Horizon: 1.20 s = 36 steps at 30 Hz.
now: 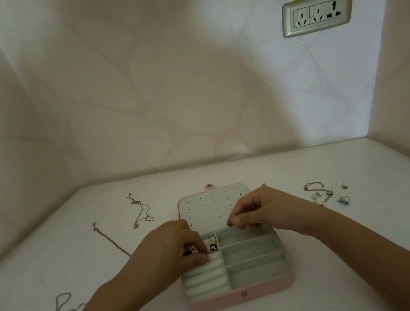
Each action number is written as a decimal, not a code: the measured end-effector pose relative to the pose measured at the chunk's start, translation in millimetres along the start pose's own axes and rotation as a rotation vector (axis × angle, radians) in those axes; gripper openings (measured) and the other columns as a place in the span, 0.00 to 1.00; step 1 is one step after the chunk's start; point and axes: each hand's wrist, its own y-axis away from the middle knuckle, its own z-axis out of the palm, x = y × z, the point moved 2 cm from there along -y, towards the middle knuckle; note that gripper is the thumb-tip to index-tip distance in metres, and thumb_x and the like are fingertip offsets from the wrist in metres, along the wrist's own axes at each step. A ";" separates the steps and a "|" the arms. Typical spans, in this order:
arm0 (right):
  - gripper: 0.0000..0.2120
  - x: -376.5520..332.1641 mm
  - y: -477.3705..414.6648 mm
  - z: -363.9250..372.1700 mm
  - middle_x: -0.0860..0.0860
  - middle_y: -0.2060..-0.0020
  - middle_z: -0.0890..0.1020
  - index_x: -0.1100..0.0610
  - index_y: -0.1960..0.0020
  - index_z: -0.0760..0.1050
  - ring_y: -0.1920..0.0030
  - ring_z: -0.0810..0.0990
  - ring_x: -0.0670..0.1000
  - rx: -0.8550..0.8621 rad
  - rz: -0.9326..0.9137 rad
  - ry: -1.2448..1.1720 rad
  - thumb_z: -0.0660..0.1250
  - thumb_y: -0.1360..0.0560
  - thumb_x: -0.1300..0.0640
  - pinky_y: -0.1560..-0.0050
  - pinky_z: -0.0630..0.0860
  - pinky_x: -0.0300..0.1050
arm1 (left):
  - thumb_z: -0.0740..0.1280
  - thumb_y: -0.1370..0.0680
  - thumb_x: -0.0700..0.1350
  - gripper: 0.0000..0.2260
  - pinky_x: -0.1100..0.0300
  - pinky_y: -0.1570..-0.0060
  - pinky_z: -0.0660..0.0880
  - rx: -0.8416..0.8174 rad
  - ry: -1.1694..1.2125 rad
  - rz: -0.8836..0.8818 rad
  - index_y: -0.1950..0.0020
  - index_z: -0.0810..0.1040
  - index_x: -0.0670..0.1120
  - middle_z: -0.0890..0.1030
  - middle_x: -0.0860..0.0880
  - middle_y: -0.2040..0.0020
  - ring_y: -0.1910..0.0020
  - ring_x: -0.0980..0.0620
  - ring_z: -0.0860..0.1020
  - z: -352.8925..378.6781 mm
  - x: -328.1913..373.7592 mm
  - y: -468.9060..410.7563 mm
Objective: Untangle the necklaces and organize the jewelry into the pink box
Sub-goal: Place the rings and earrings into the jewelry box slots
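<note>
Laying a pendant necklace (213, 247) into the pink box (245, 300), we pinch it with the left hand (174, 246) over the left ring rolls, probably to keep its chain straight. The right hand (258, 208), fingers curled, hovers at the box's far side; we cannot tell what it holds. Loose chains (140, 211) lie left.

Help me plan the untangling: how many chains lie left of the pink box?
3: a tangled chain at the back, a straight chain before it, a looped chain nearest, its end hidden by the left forearm.
</note>
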 end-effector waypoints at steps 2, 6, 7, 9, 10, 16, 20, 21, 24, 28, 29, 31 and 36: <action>0.04 -0.1 0.2 -0.1 0.48 0.64 0.82 0.56 0.53 0.84 0.64 0.75 0.43 0.000 0.001 0.002 0.71 0.26 0.58 0.60 0.73 0.34 | 0.67 0.25 0.56 0.07 0.67 0.53 0.69 -0.005 -0.018 0.020 0.49 0.81 0.59 0.72 0.60 0.58 0.55 0.64 0.69 0.7 -1.0 0.1; 0.03 -0.2 0.2 -0.1 0.47 0.64 0.82 0.56 0.54 0.84 0.64 0.76 0.42 -0.002 -0.004 0.003 0.71 0.26 0.58 0.60 0.73 0.34 | 0.68 0.25 0.55 0.06 0.66 0.52 0.69 -0.012 0.035 0.034 0.50 0.81 0.59 0.73 0.59 0.58 0.54 0.62 0.70 2.0 -3.3 0.2; 0.03 -0.1 0.3 -0.1 0.47 0.64 0.82 0.56 0.54 0.84 0.64 0.75 0.42 -0.002 -0.006 0.003 0.71 0.26 0.58 0.60 0.73 0.33 | 0.69 0.25 0.54 0.05 0.66 0.52 0.69 -0.008 0.050 0.039 0.50 0.82 0.59 0.73 0.59 0.59 0.54 0.62 0.71 2.6 -3.5 0.5; 0.03 -0.3 0.5 -0.1 0.47 0.65 0.82 0.56 0.54 0.84 0.64 0.75 0.42 -0.003 -0.009 0.007 0.71 0.26 0.59 0.61 0.73 0.33 | 0.69 0.25 0.54 0.05 0.66 0.53 0.70 0.001 0.069 0.048 0.51 0.82 0.59 0.73 0.60 0.60 0.55 0.62 0.72 3.5 -3.7 1.4; 0.04 -0.5 0.7 -0.1 0.47 0.65 0.81 0.56 0.54 0.84 0.65 0.75 0.41 -0.003 -0.009 0.008 0.71 0.26 0.59 0.61 0.73 0.33 | 0.69 0.26 0.54 0.04 0.66 0.53 0.70 0.007 0.075 0.051 0.52 0.82 0.59 0.73 0.60 0.61 0.55 0.61 0.72 3.7 -3.8 1.9; 0.03 -0.3 0.5 -0.1 0.47 0.64 0.81 0.56 0.54 0.84 0.65 0.75 0.42 -0.003 0.002 0.010 0.71 0.26 0.59 0.61 0.73 0.33 | 0.70 0.26 0.54 0.04 0.69 0.55 0.68 0.043 0.072 0.045 0.54 0.83 0.57 0.72 0.61 0.62 0.56 0.63 0.71 3.7 -4.6 3.3; 0.03 -0.1 0.4 0.1 0.47 0.65 0.82 0.56 0.54 0.84 0.64 0.75 0.42 -0.008 0.001 0.008 0.71 0.26 0.59 0.61 0.73 0.33 | 0.70 0.26 0.54 0.04 0.71 0.57 0.67 0.054 0.058 0.035 0.54 0.83 0.56 0.72 0.60 0.62 0.57 0.64 0.70 3.2 -4.5 3.1; 0.04 0.0 0.4 0.0 0.47 0.65 0.82 0.56 0.54 0.84 0.64 0.75 0.42 -0.008 0.001 0.007 0.71 0.26 0.58 0.61 0.73 0.33 | 0.70 0.26 0.53 0.04 0.70 0.57 0.67 0.049 0.059 0.032 0.55 0.83 0.56 0.73 0.60 0.62 0.57 0.64 0.71 2.6 -4.1 2.3; 0.04 0.3 0.7 -0.2 0.47 0.64 0.82 0.56 0.54 0.84 0.64 0.75 0.43 -0.010 0.003 0.005 0.71 0.26 0.58 0.60 0.73 0.33 | 0.72 0.27 0.53 0.01 0.68 0.56 0.69 0.009 0.071 0.006 0.58 0.81 0.59 0.75 0.58 0.60 0.57 0.62 0.72 -0.8 -1.9 -1.3; 0.04 -0.2 0.8 -0.1 0.48 0.64 0.81 0.57 0.53 0.84 0.64 0.75 0.42 -0.013 0.001 0.005 0.71 0.26 0.59 0.61 0.73 0.33 | 0.74 0.29 0.52 0.08 0.71 0.60 0.67 -0.044 0.125 -0.046 0.65 0.76 0.61 0.76 0.56 0.60 0.59 0.65 0.73 -3.0 -2.7 -6.2; 0.04 -0.4 0.9 -0.2 0.47 0.64 0.81 0.57 0.53 0.84 0.64 0.75 0.42 -0.014 0.001 0.006 0.71 0.26 0.59 0.61 0.73 0.32 | 0.75 0.30 0.52 0.08 0.72 0.61 0.67 -0.052 0.148 -0.060 0.65 0.77 0.61 0.76 0.56 0.60 0.59 0.67 0.72 -2.9 -3.5 -7.4; 0.05 -0.5 1.2 -0.2 0.48 0.64 0.81 0.58 0.52 0.83 0.64 0.75 0.42 -0.017 0.002 0.010 0.71 0.26 0.59 0.61 0.72 0.32 | 0.76 0.31 0.52 0.07 0.72 0.62 0.67 -0.064 0.198 -0.085 0.65 0.78 0.59 0.76 0.56 0.62 0.60 0.68 0.71 -2.0 -6.1 -9.9; 0.04 -0.4 1.3 0.1 0.48 0.64 0.81 0.57 0.53 0.83 0.64 0.75 0.43 -0.027 0.013 0.000 0.71 0.26 0.59 0.61 0.72 0.32 | 0.78 0.33 0.49 0.05 0.69 0.66 0.65 -0.115 0.356 -0.121 0.63 0.83 0.52 0.73 0.55 0.69 0.69 0.61 0.69 -0.3 -11.1 -16.3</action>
